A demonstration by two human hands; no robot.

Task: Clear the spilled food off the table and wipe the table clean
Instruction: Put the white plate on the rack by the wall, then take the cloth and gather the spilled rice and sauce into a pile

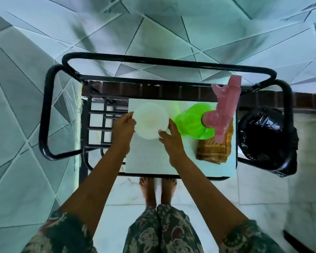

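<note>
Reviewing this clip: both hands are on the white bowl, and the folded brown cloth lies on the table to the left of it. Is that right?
Not quite. The head view shows the left hand and right hand at the white bowl, but the folded brown cloth lies on the table to the right of it, beyond the green container, not to the left.

A round white bowl (150, 120) sits upright on the white table (150, 157), between the fingers of both hands, which touch its rim. Beyond the right fingertips lies a folded brown cloth (215, 150), flat near the table's edge.
</note>
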